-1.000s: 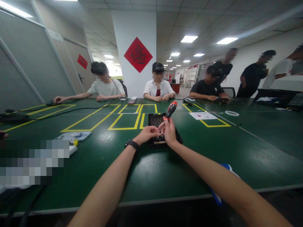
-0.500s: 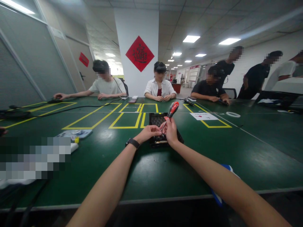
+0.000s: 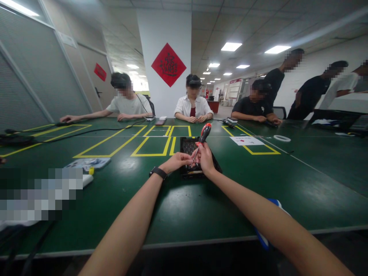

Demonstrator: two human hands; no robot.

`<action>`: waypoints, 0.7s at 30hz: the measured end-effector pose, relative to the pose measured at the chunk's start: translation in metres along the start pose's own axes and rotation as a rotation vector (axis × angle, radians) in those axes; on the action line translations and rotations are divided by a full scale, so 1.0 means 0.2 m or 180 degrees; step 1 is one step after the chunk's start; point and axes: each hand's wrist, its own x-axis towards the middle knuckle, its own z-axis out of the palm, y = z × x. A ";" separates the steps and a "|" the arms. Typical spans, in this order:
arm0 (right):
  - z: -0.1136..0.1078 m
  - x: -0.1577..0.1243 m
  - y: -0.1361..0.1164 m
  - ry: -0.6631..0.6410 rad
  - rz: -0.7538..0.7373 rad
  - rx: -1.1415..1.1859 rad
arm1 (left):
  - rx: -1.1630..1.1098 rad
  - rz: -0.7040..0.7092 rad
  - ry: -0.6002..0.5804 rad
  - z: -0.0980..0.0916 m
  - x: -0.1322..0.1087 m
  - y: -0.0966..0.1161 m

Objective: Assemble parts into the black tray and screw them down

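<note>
Holds a red-and-black-handled metal screwdriver point(image 3: 204, 135) clamped in the right hand point(image 3: 206, 158), just right of centre, over an open black plastic box point(image 3: 190, 176). Points handle-up and slightly right, long axis slanting down-left to a thin shaft. Stands a little steeper than half a second ago. Keeps the left hand's point(image 3: 176, 163) fingertips together beside the shaft tip; cannot tell whether gripping anything. Leaves green table point(image 3: 178, 218) stretching from the box to the pale near edge, lower frame.
</note>
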 end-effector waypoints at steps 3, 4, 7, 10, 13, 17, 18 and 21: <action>0.00 0.00 0.00 0.0095 -0.0035 -0.0018 | -0.0054 0.0034 0.0147 0.01 0.00 0.00; 0.00 0.00 0.00 0.0102 -0.0072 -0.0045 | -0.0086 0.0050 0.0190 0.02 0.00 0.00; 0.01 -0.01 0.00 0.0057 -0.0190 -0.0114 | -0.0184 0.0082 0.0212 0.02 0.01 -0.01; 0.02 -0.02 0.00 0.0012 -0.0272 -0.0127 | -0.0196 0.0070 0.0123 0.02 0.01 -0.02; 0.02 -0.02 -0.01 -0.0037 -0.0196 -0.0053 | -0.0116 0.0071 -0.0025 0.01 0.01 -0.02; 0.01 -0.01 -0.02 -0.0031 -0.0013 0.0086 | -0.0096 0.0120 -0.0159 0.00 0.00 0.00; 0.01 -0.01 -0.01 0.0003 -0.0006 0.0094 | -0.0105 0.0109 -0.0150 0.00 0.00 0.00; 0.00 0.00 0.00 0.0092 -0.0041 0.0052 | -0.0149 0.0060 0.0008 0.01 0.01 0.00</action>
